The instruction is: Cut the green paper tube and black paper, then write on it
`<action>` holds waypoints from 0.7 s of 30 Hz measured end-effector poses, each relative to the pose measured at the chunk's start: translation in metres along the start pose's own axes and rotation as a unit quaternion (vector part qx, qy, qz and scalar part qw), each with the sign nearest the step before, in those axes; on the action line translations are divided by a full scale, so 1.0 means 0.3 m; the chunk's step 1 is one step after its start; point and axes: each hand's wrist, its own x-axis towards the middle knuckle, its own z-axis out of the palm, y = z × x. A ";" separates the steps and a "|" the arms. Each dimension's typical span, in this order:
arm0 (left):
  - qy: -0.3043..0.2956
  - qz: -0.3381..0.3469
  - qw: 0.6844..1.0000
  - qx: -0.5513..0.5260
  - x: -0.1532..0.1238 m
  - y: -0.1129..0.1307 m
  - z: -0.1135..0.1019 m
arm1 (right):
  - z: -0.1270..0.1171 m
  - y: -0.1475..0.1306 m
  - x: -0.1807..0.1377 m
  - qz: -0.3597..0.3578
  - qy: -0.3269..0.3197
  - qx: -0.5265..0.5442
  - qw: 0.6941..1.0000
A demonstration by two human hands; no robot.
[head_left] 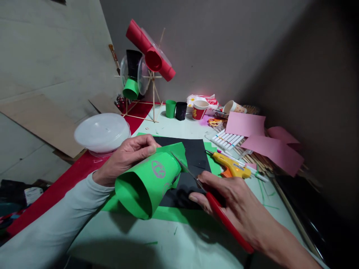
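My left hand (131,153) grips a green paper cup (146,179) wrapped in green paper, thumb and fingers pinching its upper edge. The cup lies tilted, its wide mouth facing down and left, with a purple drawn mark on its side. A flap of green paper sticks out past its narrow end. My right hand (232,201) is closed round the red handles of a pair of scissors (217,213). Their blades reach to the green flap at the cup's narrow end. Black paper sheets (193,153) lie beneath on top of green paper (171,215).
A yellow glue gun (231,164), white markers (228,140) and pink paper (275,149) lie at right. Behind stand a green cup (170,108), a black cup (181,111) and a red paper cup (200,110). A stick wheel frame (153,93) rises at back left, near white plastic lids (102,130).
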 end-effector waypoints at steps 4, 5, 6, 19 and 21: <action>-0.003 0.004 1.000 0.004 -0.004 0.012 -0.001 | 0.004 0.010 -0.002 -0.011 0.007 -0.024 1.000; -0.005 0.004 1.000 0.008 -0.005 0.015 -0.002 | 0.003 0.010 -0.003 -0.012 0.009 -0.027 1.000; -0.006 0.004 1.000 0.012 -0.006 0.018 -0.003 | 0.002 0.010 -0.004 -0.012 0.011 -0.029 0.999; -0.034 -0.013 0.998 0.048 -0.015 0.032 0.000 | -0.021 0.001 -0.001 0.023 -0.042 -0.018 0.999; -0.045 -0.013 0.997 0.063 -0.017 0.034 -0.001 | -0.022 -0.002 -0.002 0.021 -0.038 -0.020 0.999</action>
